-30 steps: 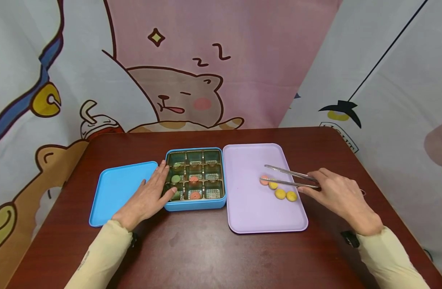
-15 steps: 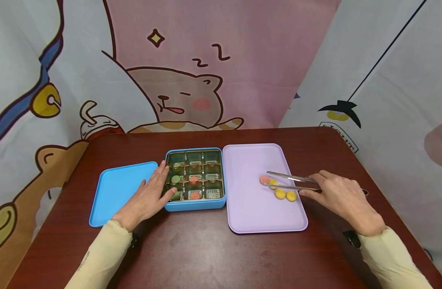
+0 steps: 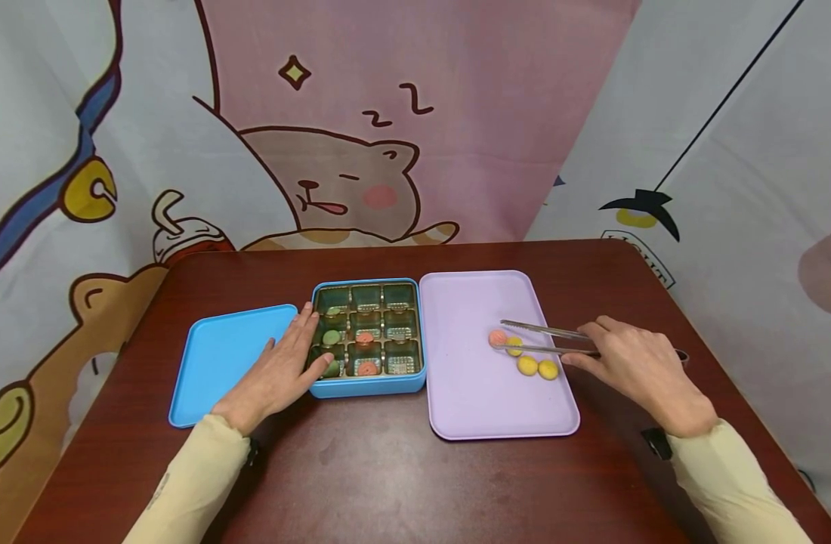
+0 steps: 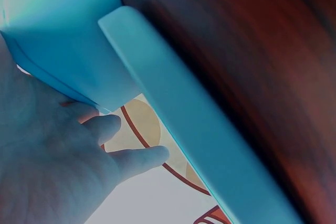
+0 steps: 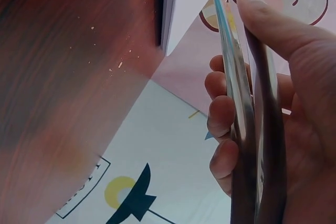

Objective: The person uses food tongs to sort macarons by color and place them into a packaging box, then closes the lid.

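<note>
My right hand (image 3: 633,366) grips metal tongs (image 3: 551,330), fingers wrapped along one arm and thumb on the other in the right wrist view. Their arms are spread over a lilac tray (image 3: 470,404). The lower arm overlaps a yellow round cookie (image 3: 515,342), just beside a pink ridged one (image 3: 498,338); nothing is pinched between the tips. Two more yellow cookies (image 3: 527,366) lie nearer me. My left hand (image 3: 273,378) rests with extended fingers at the left edge of a blue box (image 3: 368,387), its thumb over the front left corner.
The box has a gold divided insert; green cookies (image 3: 331,338) sit in its left column and two orange-pink ones (image 3: 367,369) in the middle. A blue lid (image 3: 218,355) lies to the left, partly under my left arm. A printed cloth (image 3: 483,151) hangs behind the table.
The tongs' tips have shifted slightly toward me and to the right over the tray, then stayed nearly still. My left hand and the cookies have not moved.
</note>
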### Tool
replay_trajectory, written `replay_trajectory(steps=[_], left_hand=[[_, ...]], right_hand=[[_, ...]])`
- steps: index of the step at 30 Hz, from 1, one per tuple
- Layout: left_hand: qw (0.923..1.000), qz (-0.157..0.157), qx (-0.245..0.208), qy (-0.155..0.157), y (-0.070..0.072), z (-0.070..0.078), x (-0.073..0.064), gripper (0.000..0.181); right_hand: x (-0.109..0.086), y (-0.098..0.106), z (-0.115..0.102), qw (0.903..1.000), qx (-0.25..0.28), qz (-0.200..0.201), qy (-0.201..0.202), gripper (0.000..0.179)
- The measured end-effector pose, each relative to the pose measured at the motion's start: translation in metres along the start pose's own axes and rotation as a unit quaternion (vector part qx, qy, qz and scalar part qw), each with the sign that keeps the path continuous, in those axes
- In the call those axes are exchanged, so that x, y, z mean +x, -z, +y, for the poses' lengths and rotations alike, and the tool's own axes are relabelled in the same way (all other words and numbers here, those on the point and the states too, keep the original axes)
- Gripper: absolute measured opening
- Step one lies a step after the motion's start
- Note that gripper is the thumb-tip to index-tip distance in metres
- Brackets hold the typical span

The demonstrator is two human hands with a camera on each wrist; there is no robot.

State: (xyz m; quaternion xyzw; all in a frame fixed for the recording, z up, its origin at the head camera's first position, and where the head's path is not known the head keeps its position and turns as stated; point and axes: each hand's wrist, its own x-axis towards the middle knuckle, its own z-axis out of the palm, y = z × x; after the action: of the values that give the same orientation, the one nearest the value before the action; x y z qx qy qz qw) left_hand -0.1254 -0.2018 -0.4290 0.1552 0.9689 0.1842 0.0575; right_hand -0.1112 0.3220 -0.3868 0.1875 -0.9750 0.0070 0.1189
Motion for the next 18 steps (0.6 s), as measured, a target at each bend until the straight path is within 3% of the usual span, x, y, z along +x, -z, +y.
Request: replay_trajectory(steps=[6,18], left_hand=[[1.0000,-0.003,0.001,-0.003,0.0003,-0.0008,0.0007,0.086],[1.0000,-0.003,-0.001,-0.003,0.0003,-0.0014,0.0005,0.086]], right_hand=[[0.0050,-0.0023,0.0016,0.9999,-0.007,0.012,0.004,0.054],[0.0073,-0.0062,0.0050,0.9999,0.002,-0.006,-0.011,0.055]])
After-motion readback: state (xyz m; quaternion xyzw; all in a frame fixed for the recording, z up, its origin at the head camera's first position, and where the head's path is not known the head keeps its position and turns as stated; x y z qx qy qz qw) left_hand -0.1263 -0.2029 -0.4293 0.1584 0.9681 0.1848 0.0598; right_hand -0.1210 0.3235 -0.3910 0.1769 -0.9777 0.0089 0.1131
